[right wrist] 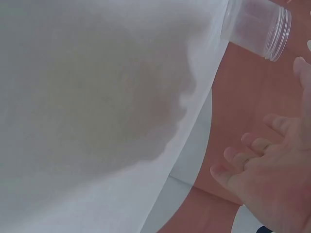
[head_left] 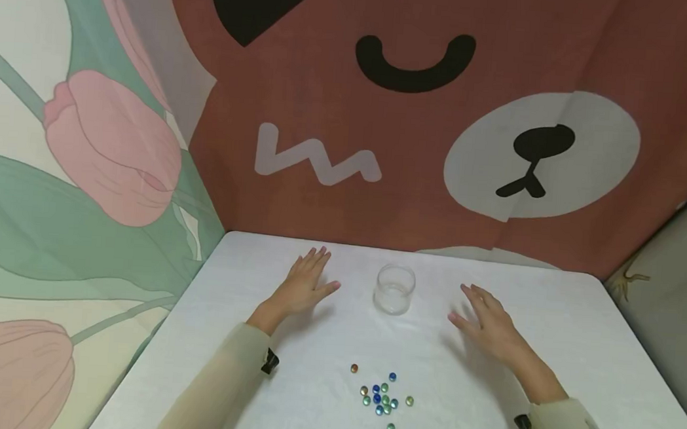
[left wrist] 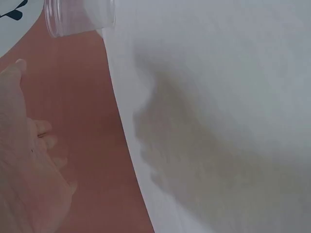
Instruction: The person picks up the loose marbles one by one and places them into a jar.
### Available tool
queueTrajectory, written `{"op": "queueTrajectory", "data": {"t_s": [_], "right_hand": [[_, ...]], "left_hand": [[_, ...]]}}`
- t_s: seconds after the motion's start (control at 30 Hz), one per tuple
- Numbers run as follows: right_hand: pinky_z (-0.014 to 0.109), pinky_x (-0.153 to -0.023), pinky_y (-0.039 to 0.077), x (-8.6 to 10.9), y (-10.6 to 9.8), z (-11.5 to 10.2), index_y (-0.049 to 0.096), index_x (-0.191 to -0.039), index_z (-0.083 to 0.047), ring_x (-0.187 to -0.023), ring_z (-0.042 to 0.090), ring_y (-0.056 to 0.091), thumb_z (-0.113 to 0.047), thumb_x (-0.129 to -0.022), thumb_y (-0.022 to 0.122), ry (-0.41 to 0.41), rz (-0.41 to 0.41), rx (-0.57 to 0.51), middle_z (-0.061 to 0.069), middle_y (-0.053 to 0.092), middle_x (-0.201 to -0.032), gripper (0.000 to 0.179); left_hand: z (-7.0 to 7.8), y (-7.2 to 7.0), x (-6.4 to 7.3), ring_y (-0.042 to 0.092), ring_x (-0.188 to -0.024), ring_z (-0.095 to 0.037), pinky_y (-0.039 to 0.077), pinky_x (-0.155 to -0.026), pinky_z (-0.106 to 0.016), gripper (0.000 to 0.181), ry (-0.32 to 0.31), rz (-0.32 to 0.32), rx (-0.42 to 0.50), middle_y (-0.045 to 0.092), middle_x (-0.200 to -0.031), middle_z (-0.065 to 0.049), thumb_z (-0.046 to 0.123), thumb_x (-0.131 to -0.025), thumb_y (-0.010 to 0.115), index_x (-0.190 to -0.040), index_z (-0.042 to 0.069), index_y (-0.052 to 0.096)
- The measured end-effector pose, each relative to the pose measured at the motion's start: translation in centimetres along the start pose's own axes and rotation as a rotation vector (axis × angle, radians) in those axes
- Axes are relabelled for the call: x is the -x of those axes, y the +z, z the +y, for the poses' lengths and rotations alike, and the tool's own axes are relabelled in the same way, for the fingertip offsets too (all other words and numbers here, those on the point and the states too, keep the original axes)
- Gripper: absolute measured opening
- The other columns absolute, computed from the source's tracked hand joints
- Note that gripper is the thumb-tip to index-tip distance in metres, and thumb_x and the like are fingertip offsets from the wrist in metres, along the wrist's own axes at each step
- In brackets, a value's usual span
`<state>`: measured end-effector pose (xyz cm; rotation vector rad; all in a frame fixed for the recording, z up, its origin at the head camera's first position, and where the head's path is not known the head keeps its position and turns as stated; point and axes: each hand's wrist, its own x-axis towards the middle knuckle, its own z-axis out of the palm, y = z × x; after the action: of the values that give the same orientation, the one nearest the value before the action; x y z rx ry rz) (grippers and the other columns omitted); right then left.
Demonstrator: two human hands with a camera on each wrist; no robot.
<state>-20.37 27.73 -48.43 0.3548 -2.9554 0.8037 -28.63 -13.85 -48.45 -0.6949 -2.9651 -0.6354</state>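
A clear, lidless plastic jar (head_left: 394, 290) stands upright near the back of the white table. To its left my left hand (head_left: 302, 287) hovers over the tabletop with fingers extended and nothing held. On the other side, my right hand (head_left: 490, 325) is likewise raised, its fingers loosely spread and holding nothing. Neither hand touches the jar, whose threaded rim shows in both wrist views. Several glass marbles (head_left: 385, 400) in blue, green and amber lie loosely grouped on the table in front of the jar, between my forearms.
The white table (head_left: 309, 396) ends at a back edge against a brown cloth backdrop (head_left: 320, 213) with a bear face. A tulip-print cloth (head_left: 111, 148) hangs along the left side. A grey surface (head_left: 669, 293) borders the table on the right.
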Motion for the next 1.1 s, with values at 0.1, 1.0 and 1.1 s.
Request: {"op": "queueTrajectory", "data": {"t_s": [0.1,1.0,1.1], "right_hand": [[0.079,-0.105,0.030,0.4,0.4,-0.2,0.033,-0.155,0.000,-0.141,0.056,0.027,-0.047,-0.100,0.060,0.000,-0.002,-0.030,0.032,0.027,-0.156,0.077],[0.033,-0.077,0.051,3.0,2.2,-2.4,0.051,-0.147,-0.006,-0.099,0.019,0.056,-0.038,-0.091,0.076,-0.108,-0.094,-0.176,0.008,0.057,-0.118,0.069],[0.026,-0.072,0.049,3.1,2.3,-2.5,0.051,-0.147,-0.006,-0.091,0.012,0.054,-0.037,-0.091,0.076,-0.111,-0.146,-0.215,0.005,0.056,-0.110,0.069]], "left_hand": [[0.3,0.4,-0.3,0.008,-0.157,-0.028,0.005,-0.128,-0.051,0.080,0.004,-0.009,0.007,0.016,-0.170,-0.007,0.056,-0.103,0.049,-0.162,0.009,0.024],[2.0,2.6,-1.5,0.004,-0.158,-0.019,0.002,-0.129,-0.041,0.087,-0.008,-0.117,0.040,0.013,-0.171,-0.001,0.062,-0.098,0.052,-0.164,0.017,0.018],[2.2,2.7,-1.7,0.004,-0.158,-0.020,0.002,-0.129,-0.041,0.087,-0.008,-0.122,0.040,0.013,-0.171,-0.001,0.062,-0.098,0.054,-0.164,0.017,0.018]]}}
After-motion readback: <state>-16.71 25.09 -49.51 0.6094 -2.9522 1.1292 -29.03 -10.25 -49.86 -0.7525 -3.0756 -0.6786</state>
